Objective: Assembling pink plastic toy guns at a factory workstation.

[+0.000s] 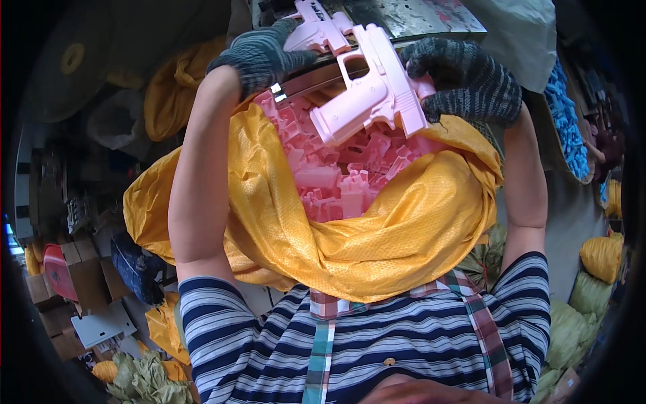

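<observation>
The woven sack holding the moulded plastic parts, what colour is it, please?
Yellow woven sack, clearest in the head view.

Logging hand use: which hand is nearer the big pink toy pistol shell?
Right hand: it grips the pistol shell at its rear. Left hand rests beside it, apart.

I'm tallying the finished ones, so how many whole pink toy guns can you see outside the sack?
2. One toy gun is gripped by the right hand above the yellow sack; another lies under the left hand. The sack holds pink parts; more may be hidden.
</observation>
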Demonstrator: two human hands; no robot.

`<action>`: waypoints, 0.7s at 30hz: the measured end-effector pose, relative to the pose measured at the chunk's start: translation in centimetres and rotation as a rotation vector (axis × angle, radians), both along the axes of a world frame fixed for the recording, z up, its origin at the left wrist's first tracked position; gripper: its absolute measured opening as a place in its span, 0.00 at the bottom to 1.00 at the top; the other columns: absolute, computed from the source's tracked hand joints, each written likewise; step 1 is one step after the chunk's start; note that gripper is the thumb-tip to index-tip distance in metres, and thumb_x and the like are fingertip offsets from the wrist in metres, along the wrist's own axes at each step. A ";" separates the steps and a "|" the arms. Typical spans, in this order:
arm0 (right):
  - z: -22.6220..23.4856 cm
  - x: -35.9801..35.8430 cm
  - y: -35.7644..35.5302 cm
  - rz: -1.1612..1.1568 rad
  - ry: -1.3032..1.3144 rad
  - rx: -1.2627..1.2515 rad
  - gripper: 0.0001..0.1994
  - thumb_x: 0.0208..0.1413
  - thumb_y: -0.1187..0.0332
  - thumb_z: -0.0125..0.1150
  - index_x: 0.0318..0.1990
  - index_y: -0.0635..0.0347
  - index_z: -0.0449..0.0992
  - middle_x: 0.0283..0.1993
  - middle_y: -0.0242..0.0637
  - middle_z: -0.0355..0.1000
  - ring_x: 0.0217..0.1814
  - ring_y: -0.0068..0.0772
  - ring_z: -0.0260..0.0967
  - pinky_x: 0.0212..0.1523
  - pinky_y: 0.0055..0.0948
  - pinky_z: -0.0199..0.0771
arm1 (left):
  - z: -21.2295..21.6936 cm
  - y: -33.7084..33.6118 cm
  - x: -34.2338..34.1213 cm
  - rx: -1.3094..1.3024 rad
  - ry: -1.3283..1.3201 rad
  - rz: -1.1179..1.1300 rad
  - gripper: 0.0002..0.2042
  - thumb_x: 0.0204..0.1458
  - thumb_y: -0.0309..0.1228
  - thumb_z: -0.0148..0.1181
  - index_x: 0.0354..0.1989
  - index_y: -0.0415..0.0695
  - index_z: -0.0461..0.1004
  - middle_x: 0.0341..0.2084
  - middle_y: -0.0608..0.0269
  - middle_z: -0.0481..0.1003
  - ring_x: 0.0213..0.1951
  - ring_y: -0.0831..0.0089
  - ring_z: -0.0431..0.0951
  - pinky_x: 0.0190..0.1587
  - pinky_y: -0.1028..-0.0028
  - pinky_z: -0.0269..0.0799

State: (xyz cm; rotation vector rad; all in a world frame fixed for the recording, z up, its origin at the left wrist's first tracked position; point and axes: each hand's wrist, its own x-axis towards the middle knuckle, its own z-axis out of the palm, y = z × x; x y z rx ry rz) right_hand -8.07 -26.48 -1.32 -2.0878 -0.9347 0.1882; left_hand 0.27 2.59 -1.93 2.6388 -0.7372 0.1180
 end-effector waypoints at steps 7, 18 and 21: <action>-1.5 2.2 0.6 -0.146 -0.061 0.243 0.16 0.46 0.73 0.65 0.44 0.61 0.71 0.46 0.37 0.70 0.51 0.29 0.66 0.53 0.30 0.66 | -2.4 -0.2 -2.6 0.382 -0.449 0.183 0.26 0.46 0.40 0.56 0.55 0.49 0.62 0.45 0.49 0.69 0.48 0.52 0.68 0.50 0.58 0.64; -3.9 11.5 2.7 -0.075 -0.479 -0.199 0.22 0.49 0.66 0.58 0.52 0.59 0.68 0.51 0.48 0.67 0.54 0.47 0.64 0.56 0.36 0.62 | 0.6 13.6 -11.6 0.493 -0.517 0.641 0.32 0.42 0.39 0.64 0.55 0.36 0.61 0.48 0.43 0.68 0.50 0.51 0.68 0.54 0.63 0.62; -0.6 8.4 5.9 -0.118 -0.476 -0.149 0.18 0.51 0.66 0.56 0.50 0.61 0.69 0.49 0.47 0.68 0.52 0.45 0.65 0.53 0.35 0.64 | 1.3 10.6 -15.1 0.220 -0.429 0.488 0.29 0.45 0.30 0.61 0.57 0.37 0.60 0.53 0.48 0.65 0.54 0.57 0.66 0.57 0.66 0.60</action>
